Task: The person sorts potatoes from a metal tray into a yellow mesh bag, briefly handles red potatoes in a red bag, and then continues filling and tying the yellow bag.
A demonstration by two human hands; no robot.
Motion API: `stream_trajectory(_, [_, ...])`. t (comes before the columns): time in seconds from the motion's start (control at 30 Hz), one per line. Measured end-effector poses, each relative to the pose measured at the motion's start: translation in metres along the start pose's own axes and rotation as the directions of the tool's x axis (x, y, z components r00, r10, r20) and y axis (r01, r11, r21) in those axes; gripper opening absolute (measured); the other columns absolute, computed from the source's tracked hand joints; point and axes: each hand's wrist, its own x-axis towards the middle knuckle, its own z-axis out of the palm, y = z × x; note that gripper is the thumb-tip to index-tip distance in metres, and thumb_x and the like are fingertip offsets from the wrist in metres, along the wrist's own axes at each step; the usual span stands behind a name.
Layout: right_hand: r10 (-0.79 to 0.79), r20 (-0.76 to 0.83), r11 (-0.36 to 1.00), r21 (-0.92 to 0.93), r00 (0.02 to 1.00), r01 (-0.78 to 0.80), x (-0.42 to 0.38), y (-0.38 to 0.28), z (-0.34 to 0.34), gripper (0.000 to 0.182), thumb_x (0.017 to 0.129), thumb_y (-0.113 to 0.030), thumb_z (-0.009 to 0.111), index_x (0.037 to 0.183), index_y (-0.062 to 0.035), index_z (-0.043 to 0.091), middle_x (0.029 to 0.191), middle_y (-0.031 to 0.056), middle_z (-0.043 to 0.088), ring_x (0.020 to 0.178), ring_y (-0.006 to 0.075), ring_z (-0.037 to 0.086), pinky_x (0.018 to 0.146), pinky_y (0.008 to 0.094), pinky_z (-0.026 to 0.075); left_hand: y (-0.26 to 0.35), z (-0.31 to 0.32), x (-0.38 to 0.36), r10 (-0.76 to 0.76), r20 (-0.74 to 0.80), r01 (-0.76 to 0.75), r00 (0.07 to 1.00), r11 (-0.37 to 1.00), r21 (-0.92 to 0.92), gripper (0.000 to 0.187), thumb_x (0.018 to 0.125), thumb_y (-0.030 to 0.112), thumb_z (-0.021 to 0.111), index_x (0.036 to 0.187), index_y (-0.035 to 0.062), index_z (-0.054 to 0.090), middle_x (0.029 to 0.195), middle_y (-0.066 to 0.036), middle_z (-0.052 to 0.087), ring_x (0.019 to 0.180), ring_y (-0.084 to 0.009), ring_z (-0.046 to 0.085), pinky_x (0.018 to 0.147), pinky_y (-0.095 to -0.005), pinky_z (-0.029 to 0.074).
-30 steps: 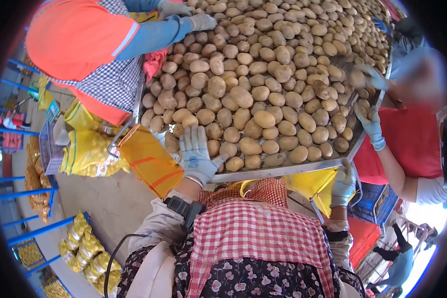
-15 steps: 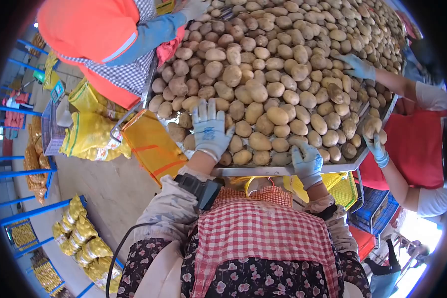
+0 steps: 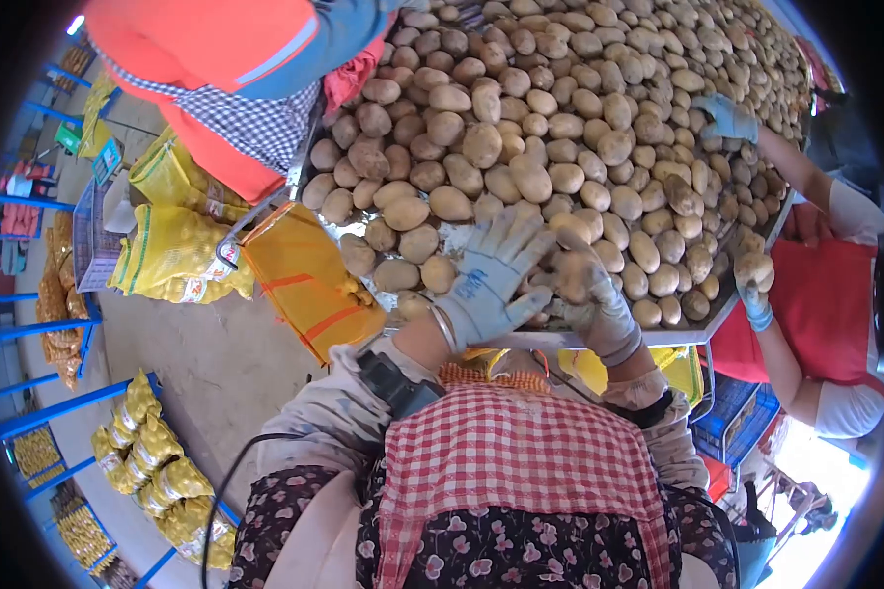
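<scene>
Potatoes gathered at the near edge of the table

Potatoes (image 3: 521, 147) cover the metal table (image 3: 658, 337) across the upper middle of the frame. Half a second ago both gloved hands lay flat and apart on the pile; now they have drawn together at the lower centre edge. Left hand (image 3: 491, 280) is spread open, fingers splayed over the pile. Right hand (image 3: 589, 294) is closed around one potato (image 3: 572, 275). At right, a co-worker's gloved hand (image 3: 754, 285) holds another.
</scene>
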Motion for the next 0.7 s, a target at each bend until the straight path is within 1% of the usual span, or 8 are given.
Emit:
stream_trajectory(0.1, [0.150,0.005,0.988,-0.040,0.989,-0.150,0.014,-0.001,-0.023,0.039,0.092,-0.028,0.051,0.119,-0.0006,0.054,0.097,0.0111,0.060,0.080,0.0171,0.059,0.062,0.0314,0.052,-0.024,-0.025,-0.009,-0.427,-0.090,0.436,0.900,0.865,0.250,0.063,0.077,0.033,0.064,0.130,0.0038,0.047,0.121,-0.022,0.053,0.118,-0.0414,0.044,0.102,-0.0496,0.033])
stream_trajectory(0.17, [0.039,-0.067,0.981,-0.189,0.997,-0.051,0.017,-0.004,-0.039,0.035,0.092,-0.025,0.051,0.115,0.0010,0.055,0.092,0.0105,0.061,0.077,0.0170,0.059,0.062,0.0309,0.052,-0.072,-0.048,-0.043,-0.326,-0.390,0.484,0.861,0.761,0.432,0.062,0.079,0.035,0.064,0.131,0.0054,0.047,0.121,-0.020,0.055,0.114,-0.0400,0.048,0.098,-0.0489,0.036])
stream_trajectory(0.23, [-0.168,-0.184,0.852,-0.521,0.969,0.049,0.025,0.005,-0.058,0.027,0.093,-0.018,0.050,0.105,0.0038,0.059,0.083,0.0105,0.065,0.074,0.0173,0.062,0.066,0.0302,0.053,-0.096,-0.045,-0.071,-0.477,-0.171,0.469,0.862,0.623,0.627,0.056,0.080,0.034,0.063,0.127,0.0059,0.052,0.120,-0.018,0.057,0.112,-0.0365,0.051,0.096,-0.0479,0.038])
stream_trajectory(0.37, [-0.155,-0.233,0.896,-0.443,0.960,0.037,0.031,0.012,-0.058,0.028,0.093,-0.018,0.050,0.104,0.0045,0.061,0.093,0.0139,0.067,0.084,0.0199,0.065,0.074,0.0300,0.054,-0.097,-0.054,-0.043,-0.603,-0.024,0.487,0.797,0.618,0.617,0.053,0.079,0.035,0.065,0.123,0.0068,0.056,0.115,-0.016,0.061,0.108,-0.0352,0.055,0.093,-0.0465,0.041])
stream_trajectory(0.43, [-0.066,-0.048,0.867,-0.497,0.997,0.034,0.028,-0.003,-0.044,0.032,0.092,-0.021,0.052,0.111,0.0043,0.059,0.096,0.0139,0.066,0.083,0.0203,0.065,0.074,0.0295,0.054,-0.089,-0.066,-0.033,-0.585,-0.087,0.549,0.807,0.687,0.475,0.051,0.080,0.042,0.065,0.115,0.0058,0.061,0.110,-0.014,0.064,0.104,-0.0314,0.058,0.091,-0.0439,0.042])
stream_trajectory(0.53, [0.264,0.226,0.941,-0.273,0.938,-0.200,0.027,0.004,-0.023,0.046,0.091,-0.028,0.058,0.123,0.0037,0.052,0.106,0.0142,0.064,0.084,0.0206,0.065,0.076,0.0288,0.053,-0.029,-0.055,-0.017,-0.523,0.092,0.506,0.847,0.743,-0.437,0.050,0.084,0.040,0.062,0.117,0.0029,0.060,0.105,-0.017,0.065,0.103,-0.0337,0.058,0.093,-0.0444,0.043])
stream_trajectory(0.57, [0.414,0.403,0.895,-0.016,0.816,-0.446,0.028,0.007,-0.016,0.055,0.090,-0.032,0.061,0.129,0.0033,0.047,0.111,0.0144,0.062,0.085,0.0204,0.064,0.079,0.0286,0.053,-0.024,-0.042,-0.006,-0.088,-0.066,0.065,0.994,0.954,-0.292,0.056,0.083,0.039,0.063,0.126,0.0036,0.055,0.115,-0.020,0.059,0.111,-0.0364,0.053,0.098,-0.0460,0.039])
stream_trajectory(0.7, [0.272,0.291,0.962,-0.062,0.917,-0.266,0.031,-0.002,-0.020,0.064,0.087,-0.038,0.064,0.134,0.0008,0.042,0.120,0.0147,0.058,0.087,0.0218,0.063,0.082,0.0300,0.051,-0.044,-0.019,-0.005,-0.042,0.041,0.024,0.998,0.928,0.373,0.067,0.077,0.036,0.065,0.134,0.0079,0.045,0.138,-0.021,0.039,0.127,-0.0412,0.035,0.104,-0.0526,0.029])
